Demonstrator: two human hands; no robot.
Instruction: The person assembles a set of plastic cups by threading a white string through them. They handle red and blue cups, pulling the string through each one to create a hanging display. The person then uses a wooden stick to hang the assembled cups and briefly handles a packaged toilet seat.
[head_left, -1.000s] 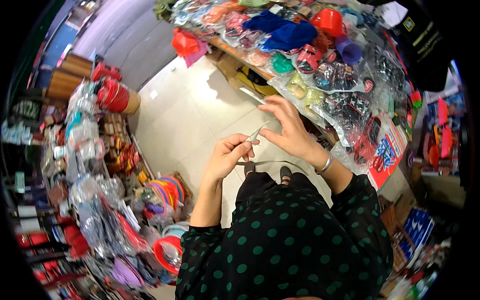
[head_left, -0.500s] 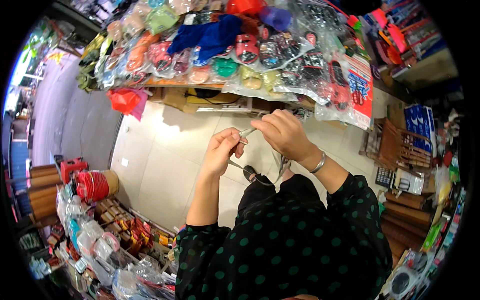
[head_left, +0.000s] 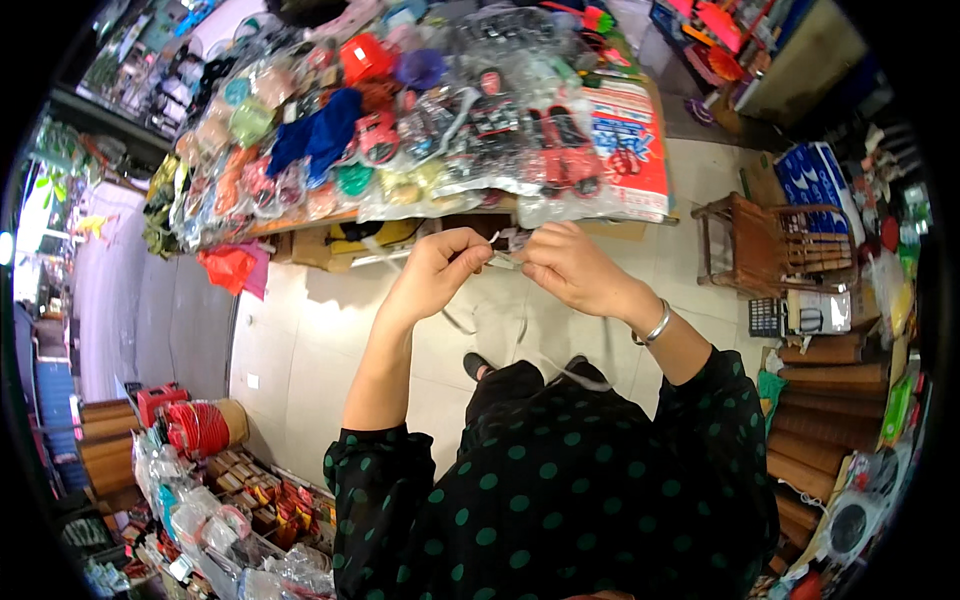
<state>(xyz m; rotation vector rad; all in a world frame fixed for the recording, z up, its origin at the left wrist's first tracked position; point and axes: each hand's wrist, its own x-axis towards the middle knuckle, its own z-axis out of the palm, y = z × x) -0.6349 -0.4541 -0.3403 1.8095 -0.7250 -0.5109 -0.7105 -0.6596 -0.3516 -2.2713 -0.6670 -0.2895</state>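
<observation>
My left hand (head_left: pixel 437 272) is closed, with thumb and forefinger pinching the end of a thin pale strap (head_left: pixel 562 373). Facing it, my right hand (head_left: pixel 577 264) is closed around another part of the strap and a small greyish piece (head_left: pixel 513 240) that shows between the two hands. Below the hands the strap droops in a loose loop towards my dark clothes with green dots. Fingers cover much of what is held, and motion smears the hanging part, so its exact kind cannot be told.
Ahead stands a table heaped with bagged goods (head_left: pixel 400 190), with a blue cloth (head_left: pixel 318 133) on top. A wooden chair (head_left: pixel 760 240) is at the right. Boxes and plastic-wrapped wares (head_left: pixel 215 510) crowd the lower left, near a red coil (head_left: pixel 195 428).
My left hand has risen and turned further inward. The strap's hanging loop has swung and widened. The view has shifted, so the table sits further left and more of the chair shows.
</observation>
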